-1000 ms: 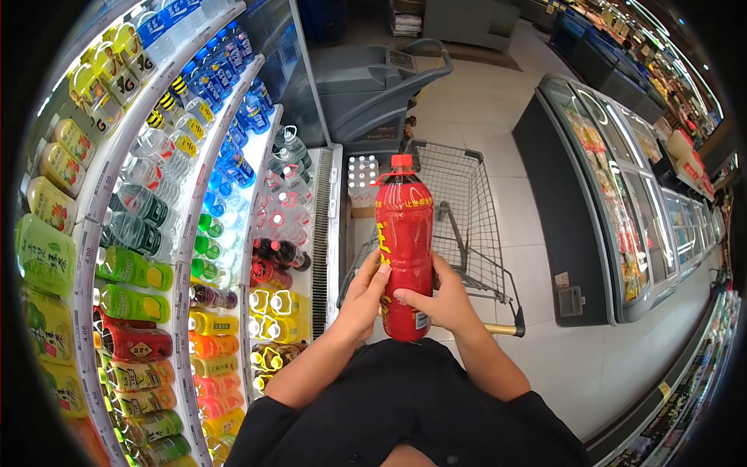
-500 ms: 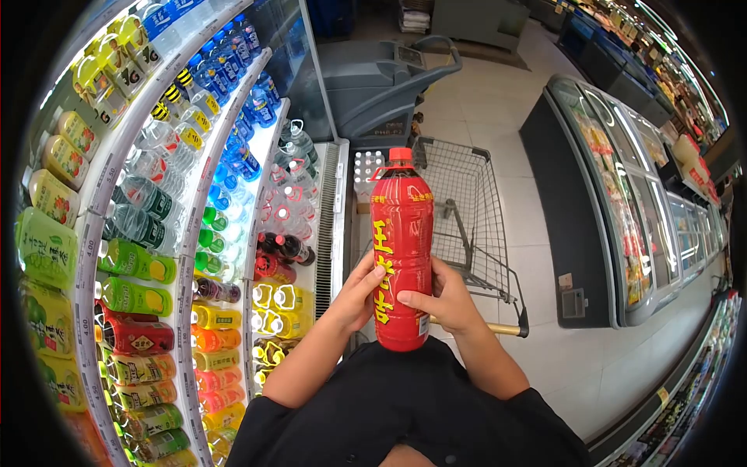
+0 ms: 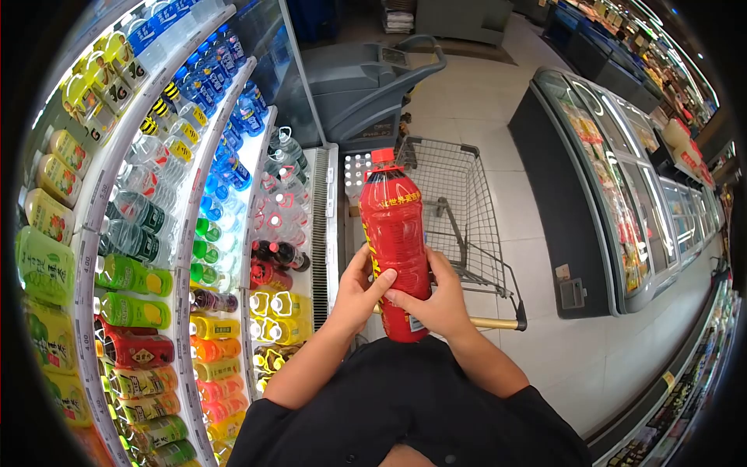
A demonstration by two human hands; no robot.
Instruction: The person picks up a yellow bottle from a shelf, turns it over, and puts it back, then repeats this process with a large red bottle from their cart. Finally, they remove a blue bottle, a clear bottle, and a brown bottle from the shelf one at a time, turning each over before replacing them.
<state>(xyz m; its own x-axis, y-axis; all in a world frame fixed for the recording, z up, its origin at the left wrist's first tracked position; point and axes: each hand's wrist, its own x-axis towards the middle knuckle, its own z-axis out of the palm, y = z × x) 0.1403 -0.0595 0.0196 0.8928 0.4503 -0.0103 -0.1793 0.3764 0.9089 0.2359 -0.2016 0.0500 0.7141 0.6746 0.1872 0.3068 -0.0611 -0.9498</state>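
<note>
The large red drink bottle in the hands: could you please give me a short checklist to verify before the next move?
1. Left hand on the large red drink bottle: ok, thumb across the front, fingers at its left side.
2. Right hand on it: ok, thumb across the front, fingers at its right side.
3. Red cap on: ok.
4. Cap seal unbroken: cannot tell, too small to see.
5. Big yellow lettering readable: not ok, mostly turned aside.
6. Wire shopping cart in full view: not ok, the bottle covers part of it.
</note>
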